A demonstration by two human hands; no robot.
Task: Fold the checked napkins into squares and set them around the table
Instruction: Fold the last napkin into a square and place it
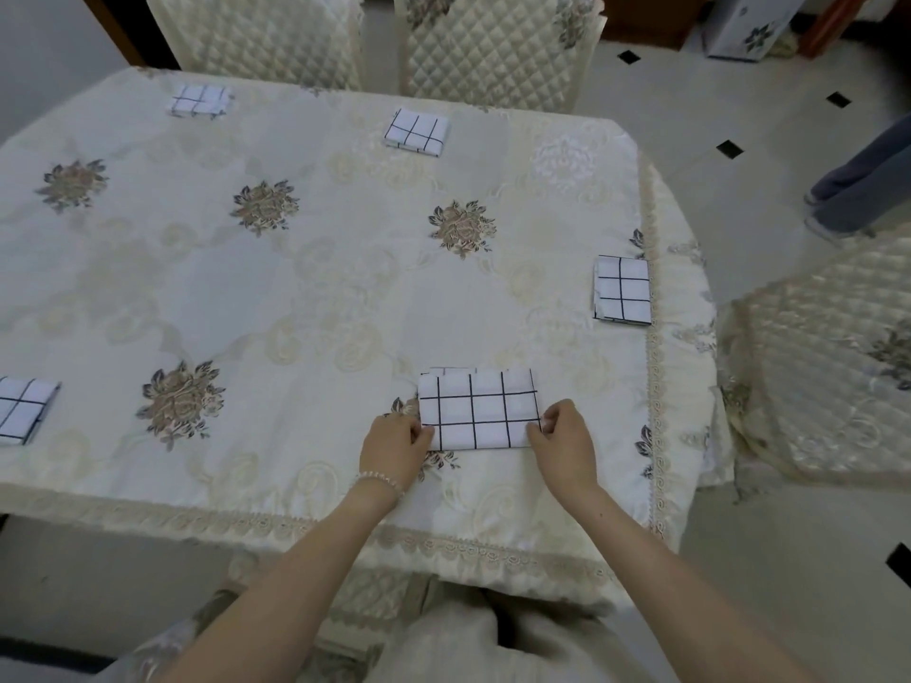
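Both hands at 6 o'clock edge of table (305,298), on the working napkin (478,409). Left hand (394,446) pinches its near-left corner, fingers curled; beaded bracelet (382,480) on wrist. Right hand (562,436) pinches the near-right corner, thumb and forefinger closed on the cloth. Napkin lies flat, folded to a rectangle, long side left-right. Folded squares already down: left napkin (22,409) at 9 o'clock, right napkin (622,289) at 3 o'clock, two far ones at 11 (199,101) and 12 (416,132). Quilted chairs (498,46) beyond far edge.
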